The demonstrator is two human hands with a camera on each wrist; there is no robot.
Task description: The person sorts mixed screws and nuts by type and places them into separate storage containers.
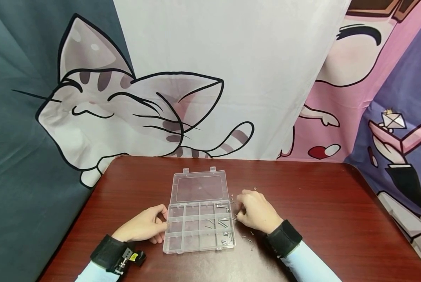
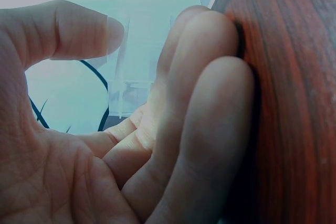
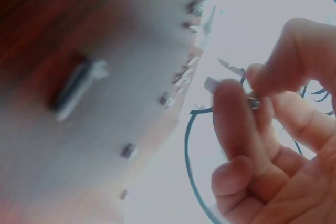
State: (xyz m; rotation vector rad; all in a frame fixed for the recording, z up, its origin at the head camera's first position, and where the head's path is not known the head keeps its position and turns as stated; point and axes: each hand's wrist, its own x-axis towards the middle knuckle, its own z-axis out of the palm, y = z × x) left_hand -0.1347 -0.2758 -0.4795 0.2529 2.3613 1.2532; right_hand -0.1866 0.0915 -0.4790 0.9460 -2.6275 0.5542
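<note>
A clear plastic compartment box (image 1: 175, 239) lies on the table with its lid (image 1: 199, 188) folded open toward the back. My left hand (image 1: 143, 225) holds the box's left edge. In the left wrist view the thumb (image 2: 86, 31) overlaps the clear wall and the other fingers rest low beside the tabletop. Just right of the box, my right hand (image 1: 257, 209) pinches a small metal screw (image 3: 254, 103) between thumb and fingers, which partly hide it. Several screws (image 1: 223, 223) lie in the box's right-hand compartments.
Loose small screws (image 1: 250, 240) and other tiny metal pieces are scattered on the brown wooden table (image 1: 323, 219) to the right of the box. Behind the table's far edge hangs a cloth (image 1: 249, 51) printed with cartoon figures.
</note>
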